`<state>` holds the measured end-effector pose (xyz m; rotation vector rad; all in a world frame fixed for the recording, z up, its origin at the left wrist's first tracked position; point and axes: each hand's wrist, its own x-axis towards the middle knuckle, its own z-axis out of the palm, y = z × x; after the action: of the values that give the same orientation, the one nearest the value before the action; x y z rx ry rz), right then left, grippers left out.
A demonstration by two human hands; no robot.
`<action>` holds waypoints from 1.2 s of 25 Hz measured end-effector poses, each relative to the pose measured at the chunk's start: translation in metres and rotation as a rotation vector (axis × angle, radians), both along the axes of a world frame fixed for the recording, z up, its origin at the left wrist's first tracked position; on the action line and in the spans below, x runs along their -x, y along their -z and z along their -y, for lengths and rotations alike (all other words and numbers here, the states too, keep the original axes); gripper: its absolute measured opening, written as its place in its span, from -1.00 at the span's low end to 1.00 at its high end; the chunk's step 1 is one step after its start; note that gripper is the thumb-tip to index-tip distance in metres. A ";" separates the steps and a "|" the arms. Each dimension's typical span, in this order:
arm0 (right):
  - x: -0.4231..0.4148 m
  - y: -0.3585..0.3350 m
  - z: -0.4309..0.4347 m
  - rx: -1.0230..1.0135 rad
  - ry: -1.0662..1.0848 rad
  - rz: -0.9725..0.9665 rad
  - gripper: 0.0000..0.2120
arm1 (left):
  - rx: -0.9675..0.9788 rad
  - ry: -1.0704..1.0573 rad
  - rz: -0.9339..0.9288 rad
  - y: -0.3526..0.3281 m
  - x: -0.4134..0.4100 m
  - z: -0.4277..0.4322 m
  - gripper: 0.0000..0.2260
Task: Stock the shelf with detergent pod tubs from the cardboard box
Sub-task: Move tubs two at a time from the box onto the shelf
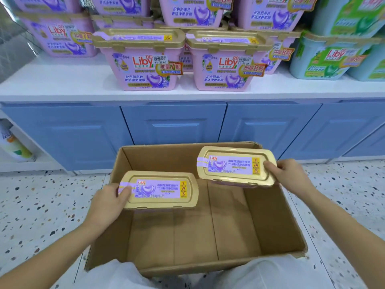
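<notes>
An open cardboard box (pixel 270 215) sits on the floor in front of me. My left hand (pixel 108 202) grips the left end of a gold-lidded pink pod tub (pixel 162 190) above the box's left half. My right hand (pixel 291 176) holds the right end of a second gold-lidded tub (pixel 233 165), higher and nearer the box's far right corner. Apart from these two tubs, the box shows only bare cardboard inside. On the white shelf (pixel 62 84) above, two pink tubs (pixel 141 59) (pixel 225 61) stand in the front row, with more stacked behind.
Green-labelled blue tubs (pixel 333 57) fill the shelf's right end. Blue cabinet doors (pixel 173 124) run below the shelf. The speckled terrazzo floor (pixel 41 205) lies around the box. A bottle (pixel 14 144) stands in a low cubby at far left. My knees in white trousers (pixel 270 272) touch the box's near edge.
</notes>
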<state>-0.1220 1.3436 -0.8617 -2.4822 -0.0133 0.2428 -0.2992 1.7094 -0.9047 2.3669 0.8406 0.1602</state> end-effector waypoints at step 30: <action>-0.164 -0.310 -0.088 -0.213 -0.016 0.158 -0.58 | 0.215 -0.133 0.503 -0.328 -0.181 -0.099 -0.79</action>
<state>0.0420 1.4316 -0.5517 -2.2835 -0.1192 0.0479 -0.1181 1.8085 -0.5768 1.9436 0.7226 0.6552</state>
